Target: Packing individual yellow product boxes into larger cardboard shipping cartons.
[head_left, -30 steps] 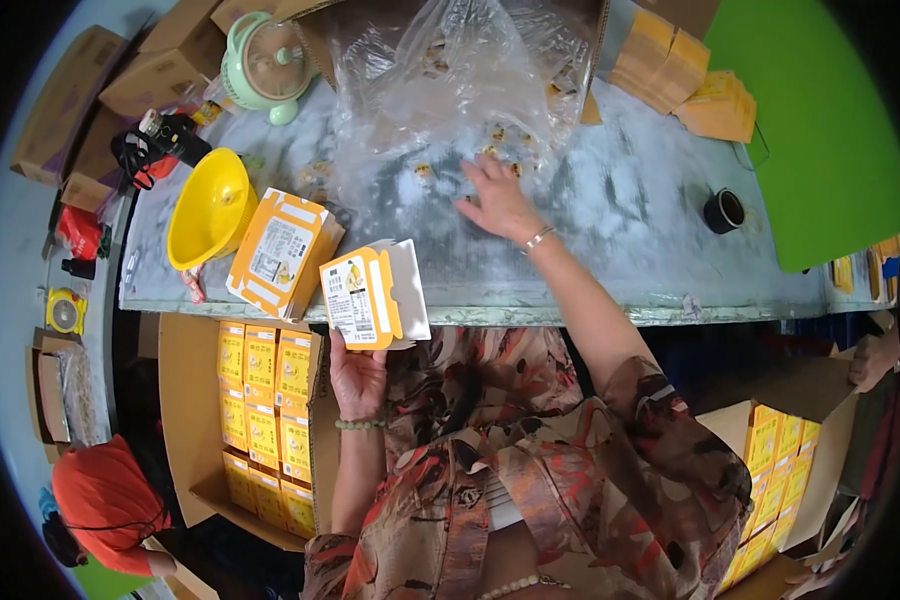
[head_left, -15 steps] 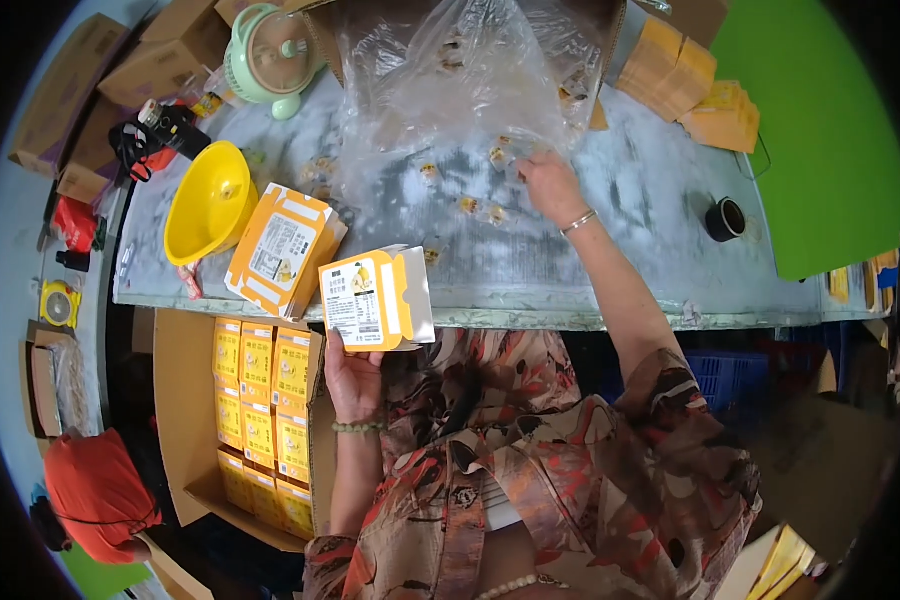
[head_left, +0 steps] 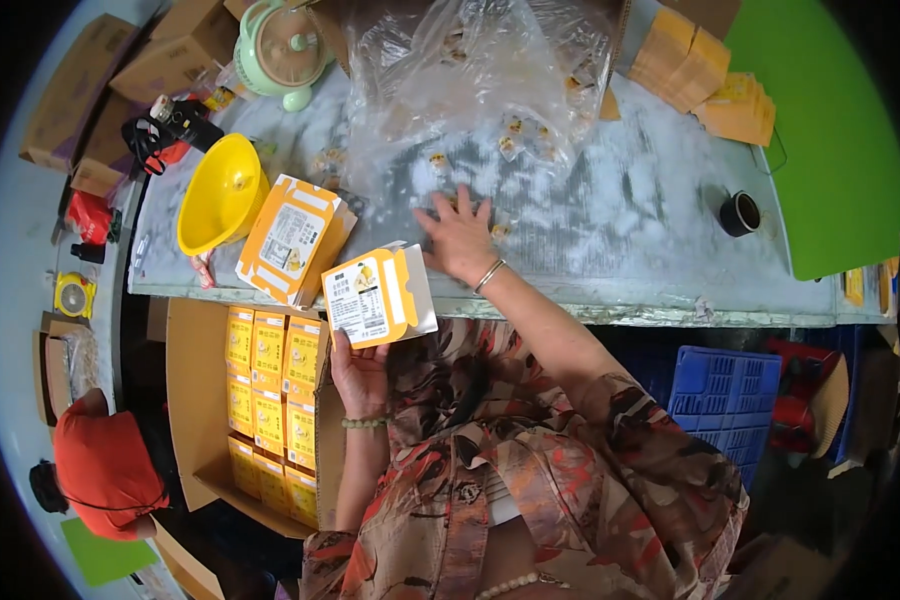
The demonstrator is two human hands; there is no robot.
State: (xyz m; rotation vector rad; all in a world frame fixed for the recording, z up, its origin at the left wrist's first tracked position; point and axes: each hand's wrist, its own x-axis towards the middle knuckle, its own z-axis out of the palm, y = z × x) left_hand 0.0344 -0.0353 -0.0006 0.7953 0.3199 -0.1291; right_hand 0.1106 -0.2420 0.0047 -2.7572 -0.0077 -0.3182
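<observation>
My left hand [head_left: 359, 376] holds a small yellow and white carton [head_left: 378, 296] with its top flap open, just off the table's near edge. My right hand [head_left: 460, 236] lies palm down on the grey table [head_left: 650, 220], fingers spread over several small wrapped pieces [head_left: 498, 232]. A bracelet sits on each wrist. A big clear plastic bag [head_left: 470, 80] with more small pieces in it spreads across the table beyond my right hand. Another yellow carton [head_left: 292, 240] lies on the table to the left of my right hand.
A yellow funnel [head_left: 220, 195] and a green kettle [head_left: 280, 45] stand at the left. Flat yellow cartons [head_left: 710, 75] are stacked at the back right, with a black tape roll [head_left: 740, 213] nearby. A cardboard box [head_left: 195, 400] of packed yellow cartons sits below the table.
My right hand has drawn back from the far right of the pieces toward me and to the left, now resting near the held carton. The left hand has held its carton steady.
</observation>
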